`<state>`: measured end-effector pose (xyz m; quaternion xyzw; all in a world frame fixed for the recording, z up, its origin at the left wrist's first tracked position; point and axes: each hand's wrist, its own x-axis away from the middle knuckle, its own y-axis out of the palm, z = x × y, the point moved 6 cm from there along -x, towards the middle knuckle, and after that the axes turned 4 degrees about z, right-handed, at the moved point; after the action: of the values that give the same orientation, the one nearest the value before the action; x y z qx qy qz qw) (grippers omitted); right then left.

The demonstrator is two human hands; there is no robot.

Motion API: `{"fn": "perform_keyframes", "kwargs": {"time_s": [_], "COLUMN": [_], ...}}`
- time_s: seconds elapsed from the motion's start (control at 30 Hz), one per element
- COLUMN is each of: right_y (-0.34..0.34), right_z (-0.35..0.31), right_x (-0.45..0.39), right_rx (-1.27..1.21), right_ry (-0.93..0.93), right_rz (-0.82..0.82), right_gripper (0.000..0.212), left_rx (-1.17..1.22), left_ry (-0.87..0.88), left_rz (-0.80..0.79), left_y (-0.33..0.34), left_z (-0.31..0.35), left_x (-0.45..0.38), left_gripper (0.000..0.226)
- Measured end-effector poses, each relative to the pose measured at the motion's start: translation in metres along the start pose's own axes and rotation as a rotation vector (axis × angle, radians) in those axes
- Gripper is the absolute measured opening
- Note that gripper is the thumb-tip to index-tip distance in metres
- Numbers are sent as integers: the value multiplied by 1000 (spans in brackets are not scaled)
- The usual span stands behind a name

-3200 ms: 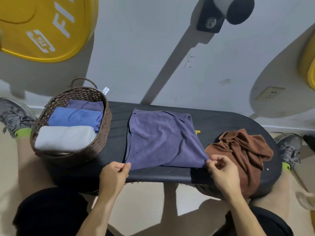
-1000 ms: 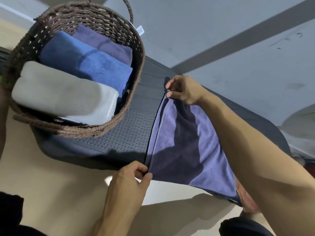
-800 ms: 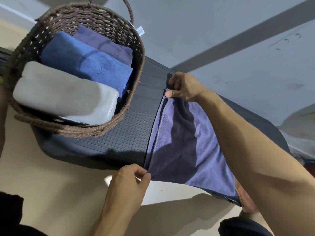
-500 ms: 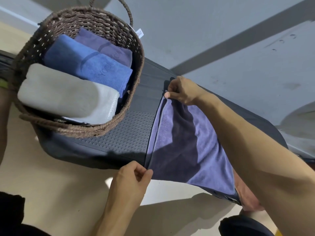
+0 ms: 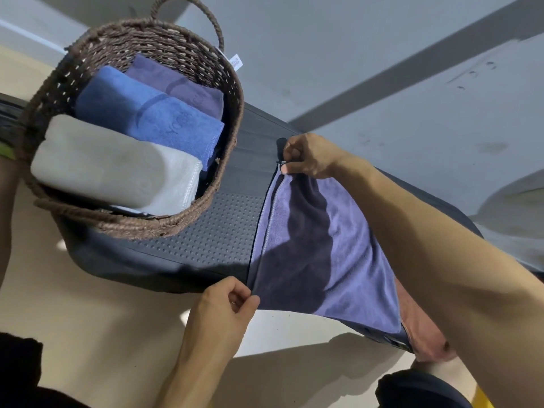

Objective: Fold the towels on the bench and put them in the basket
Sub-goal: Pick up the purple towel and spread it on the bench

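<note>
Compared with the frame 3.2 s before: the purple towel [image 5: 347,254] had lain spread in a single layer, both hands pinching its near corners, left and right. Now it was folded in half, doubled edges lined up along its left side. The right hand [image 5: 309,156] had crossed over to the far left corner; the left hand [image 5: 226,307] stayed at the near left corner. The camera had swung closer and tilted, so the basket [image 5: 232,119] filled the upper left. Against the frame 0.5 s before, the grips were almost unchanged.

Counts:
- Hands: two.
- Basket: one, woven brown, on the left end of the surface [image 5: 223,231], with one looped handle in view on its far side.
- Towels inside the basket: three, folded and side by side: grey towel [image 5: 112,169] nearest, blue towel [image 5: 153,113] in the middle, dark purple towel [image 5: 179,83] farthest.
- Towels on the surface: the purple one, just right of the basket and apart from it, plus a sliver of brown towel [image 5: 421,328] showing beyond its right edge, mostly hidden by the right forearm.

Fingers:
- Right hand: thumb and forefinger closed tight on the far left corner of the purple towel, other fingers curled in.
- Left hand: thumb and forefinger pinched narrow on the near left corner, at the near rim of the surface.
</note>
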<state>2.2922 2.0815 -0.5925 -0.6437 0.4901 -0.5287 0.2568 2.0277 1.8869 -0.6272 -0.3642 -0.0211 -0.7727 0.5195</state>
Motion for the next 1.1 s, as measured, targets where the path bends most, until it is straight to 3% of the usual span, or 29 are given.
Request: {"fn": "perform_keyframes", "kwargs": {"time_s": [0.1,0.23,0.5,0.63,0.77,0.83,0.93,1.1], "right_y": [1,1,-21,-30,-34,-34,-26,-12], "right_z": [-3,-5,-5,-3,-1,3,10,-5], "right_x": [1,1,-4,-6,-11,-15,-20,-30], "right_rx": [17,-19,15,-230,-356,-454,-545,-433], "right_ry": [-41,-77,-41,13,45,95,174,17], "right_rz": [0,14,-50,-103,-128,-109,-49,234], "right_gripper": [27,11,16,20,30,35,21,12], "left_rx": [17,36,-21,-31,-10,-14,97,343], "left_ry": [8,7,40,31,46,67,16,-113], "left_rz": [-10,-35,-66,-58,-4,35,105,144], "left_y": [0,0,-4,-7,-10,-13,-20,-28], "left_z": [2,4,5,8,14,15,11,1], "left_x": [2,3,1,1,2,1,-3,-8], "left_gripper": [18,16,14,15,32,32,31,31]}}
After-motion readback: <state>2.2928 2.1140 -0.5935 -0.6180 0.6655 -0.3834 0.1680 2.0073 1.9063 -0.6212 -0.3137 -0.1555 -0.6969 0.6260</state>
